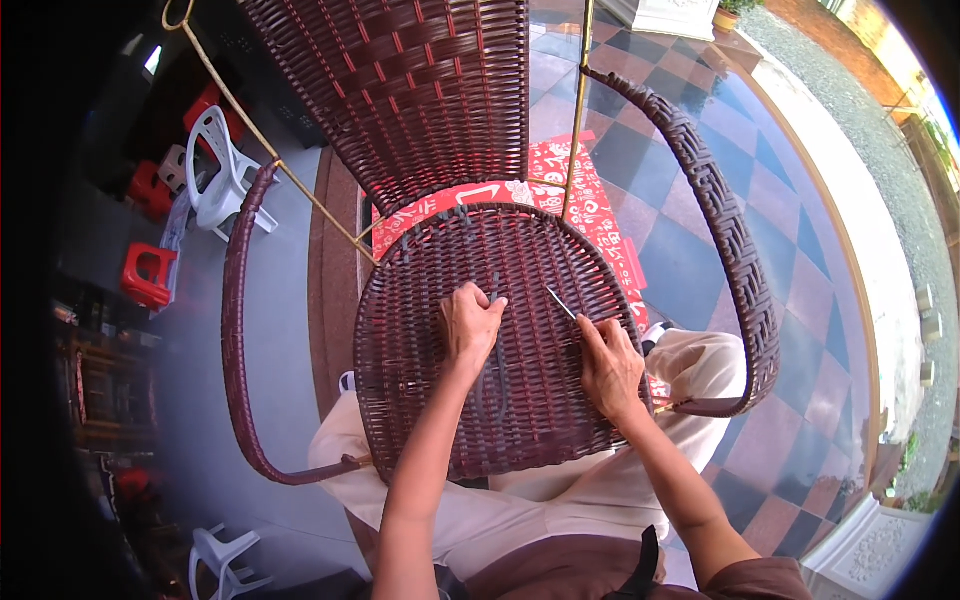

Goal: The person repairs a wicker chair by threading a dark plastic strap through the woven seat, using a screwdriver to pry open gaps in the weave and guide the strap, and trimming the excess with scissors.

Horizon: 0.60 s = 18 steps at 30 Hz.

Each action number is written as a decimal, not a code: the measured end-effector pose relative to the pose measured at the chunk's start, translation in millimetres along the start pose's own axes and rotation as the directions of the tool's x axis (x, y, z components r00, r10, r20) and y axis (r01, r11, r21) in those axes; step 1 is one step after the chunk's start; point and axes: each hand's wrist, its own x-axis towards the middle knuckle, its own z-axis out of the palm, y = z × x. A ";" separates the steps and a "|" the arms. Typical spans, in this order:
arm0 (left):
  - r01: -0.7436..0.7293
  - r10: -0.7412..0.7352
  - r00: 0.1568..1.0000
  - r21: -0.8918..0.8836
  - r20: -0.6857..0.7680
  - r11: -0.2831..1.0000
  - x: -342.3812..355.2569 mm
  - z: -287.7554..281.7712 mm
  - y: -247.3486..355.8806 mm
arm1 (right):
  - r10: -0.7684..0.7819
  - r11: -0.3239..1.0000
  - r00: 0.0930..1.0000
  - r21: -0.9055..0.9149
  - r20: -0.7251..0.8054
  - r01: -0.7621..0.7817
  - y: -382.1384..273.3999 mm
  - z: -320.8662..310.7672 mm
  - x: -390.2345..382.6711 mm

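A brown woven rattan-style chair seat [540, 400] lies across my lap, below its woven backrest [400, 80] and brass-coloured frame [310, 192]. My left hand [470, 325] rests on the seat left of middle, fingers pinched on a narrow grey strip [492, 385] that runs along the weave. My right hand [606, 362] grips a thin pointed metal tool [560, 304] at the seat's right, its tip angled up and left. The tool's handle is hidden in my fingers.
Looped armrests [238, 340] flank the seat, the right one [725, 230] thickly braided. A red-and-white printed mat [605, 255] lies beneath the chair on a step [330, 300]. White plastic chairs [215, 165] and red stools [150, 275] stand left; checkered tiles [700, 280] extend right.
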 end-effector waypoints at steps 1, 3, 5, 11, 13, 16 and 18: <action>-0.014 0.015 0.999 0.012 -0.048 1.000 -0.1 0.9 1.3 | -0.006 1.000 1.000 -0.006 -0.009 0.006 -0.6 0.2 0.0; 0.045 -0.045 0.999 -0.039 0.000 0.998 1.1 1.6 1.1 | -0.008 1.000 1.000 -0.005 -0.009 0.008 -2.0 -0.3 0.0; 0.154 -0.145 0.986 -0.105 0.084 0.982 2.7 -2.0 5.0 | -0.016 1.000 1.000 -0.002 -0.021 0.016 -2.3 -0.8 1.0; 0.184 -0.180 0.975 -0.015 0.131 0.983 8.2 3.9 2.6 | -0.021 1.000 1.000 0.001 -0.017 0.021 -3.3 -0.9 2.7; 0.220 -0.212 0.960 -0.027 0.183 0.975 7.1 1.9 4.6 | -0.013 1.000 1.000 0.024 -0.005 0.014 -7.8 -0.7 6.3; 0.181 -0.181 0.983 -0.005 0.025 0.983 -0.9 13.1 4.1 | 0.017 0.992 0.988 0.122 0.150 -0.036 -20.9 -0.8 22.2; 0.198 -0.197 0.979 -0.009 0.053 0.980 -4.3 11.4 10.3 | 0.063 0.986 0.979 0.140 0.192 -0.091 -29.2 2.4 36.0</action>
